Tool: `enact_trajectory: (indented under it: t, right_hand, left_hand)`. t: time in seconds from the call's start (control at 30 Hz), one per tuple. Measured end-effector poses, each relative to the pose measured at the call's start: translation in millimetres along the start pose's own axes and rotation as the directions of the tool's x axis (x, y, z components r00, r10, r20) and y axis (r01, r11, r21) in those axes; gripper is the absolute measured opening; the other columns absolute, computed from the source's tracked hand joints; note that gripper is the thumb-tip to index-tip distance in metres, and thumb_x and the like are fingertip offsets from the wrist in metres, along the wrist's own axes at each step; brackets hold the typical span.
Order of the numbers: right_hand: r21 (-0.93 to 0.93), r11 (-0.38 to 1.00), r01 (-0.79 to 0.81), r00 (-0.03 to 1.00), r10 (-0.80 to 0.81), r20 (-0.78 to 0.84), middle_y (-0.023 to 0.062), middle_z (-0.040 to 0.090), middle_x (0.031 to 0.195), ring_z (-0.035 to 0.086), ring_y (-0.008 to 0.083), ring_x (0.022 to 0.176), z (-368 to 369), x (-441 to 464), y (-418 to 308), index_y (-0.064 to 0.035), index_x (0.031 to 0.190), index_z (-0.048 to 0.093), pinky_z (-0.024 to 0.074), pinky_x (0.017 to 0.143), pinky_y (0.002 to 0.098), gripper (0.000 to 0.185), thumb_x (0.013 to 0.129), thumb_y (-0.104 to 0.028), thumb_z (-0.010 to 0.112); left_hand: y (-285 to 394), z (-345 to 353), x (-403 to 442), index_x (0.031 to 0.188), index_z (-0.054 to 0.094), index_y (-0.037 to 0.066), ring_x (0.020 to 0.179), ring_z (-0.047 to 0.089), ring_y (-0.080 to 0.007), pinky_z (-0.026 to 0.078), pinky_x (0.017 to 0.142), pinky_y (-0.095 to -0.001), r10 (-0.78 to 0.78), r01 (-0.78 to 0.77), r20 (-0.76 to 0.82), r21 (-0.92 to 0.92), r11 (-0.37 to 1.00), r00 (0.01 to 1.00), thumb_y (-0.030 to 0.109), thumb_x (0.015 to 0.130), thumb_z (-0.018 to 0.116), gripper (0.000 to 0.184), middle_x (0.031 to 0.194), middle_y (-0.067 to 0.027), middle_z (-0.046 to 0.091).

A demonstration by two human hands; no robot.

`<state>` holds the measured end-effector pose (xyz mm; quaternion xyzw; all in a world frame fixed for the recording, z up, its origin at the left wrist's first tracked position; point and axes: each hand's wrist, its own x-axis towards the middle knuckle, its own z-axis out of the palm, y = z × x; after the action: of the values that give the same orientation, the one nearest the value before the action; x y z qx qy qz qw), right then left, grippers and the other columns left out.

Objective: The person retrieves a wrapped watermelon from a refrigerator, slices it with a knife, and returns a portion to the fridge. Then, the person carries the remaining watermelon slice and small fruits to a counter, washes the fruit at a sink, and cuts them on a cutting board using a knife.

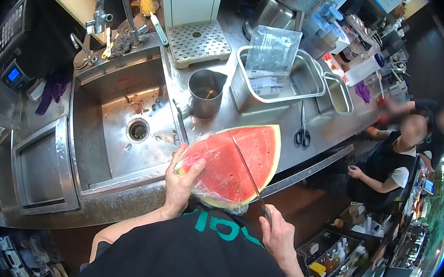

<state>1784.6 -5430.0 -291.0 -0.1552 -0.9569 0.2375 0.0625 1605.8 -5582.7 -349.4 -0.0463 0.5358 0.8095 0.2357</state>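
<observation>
A large cut piece of watermelon (219, 165), red flesh up and pale green rind at the right, lies at the counter's front edge. Clear plastic film covers its left part and hangs crumpled along the lower edge. My left hand (181, 182) grips the left end through the film, thumb on top. In my right hand (277, 232) is the handle of a long knife (248, 169); its thin blade lies diagonally across the red flesh. Whether the blade has cut in cannot be made out.
A steel sink (133, 119) is at the left. Behind the watermelon stand a metal pitcher (205, 94) and a steel tub (276, 98) holding a plastic bag. Black-handled scissors (302, 133) lie to the right. Two people (390, 165) are at the far right.
</observation>
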Motion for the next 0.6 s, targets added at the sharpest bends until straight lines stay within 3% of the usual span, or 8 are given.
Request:
enact_trajectory:
  t: [0.6]
  right_hand:
    - [0.006,1.0,0.004,1.0,-0.004,0.03,0.0137,0.059,0.079,0.061,0.0291,0.064,0.4,4.2,0.5,0.0005,0.102,0.05,0.0481,0.054,0.0341,0.023,0.081,-0.004,0.057]
  left_hand:
    - [-0.2,1.1,3.0,0.131,0.029,-0.008,0.102,0.053,-0.0161,0.043,0.088,-0.0267,-0.011,0.011,-0.02,0.0,1.0,1.0,0.015,0.078,0.068,0.07,0.114,-0.0152,0.053]
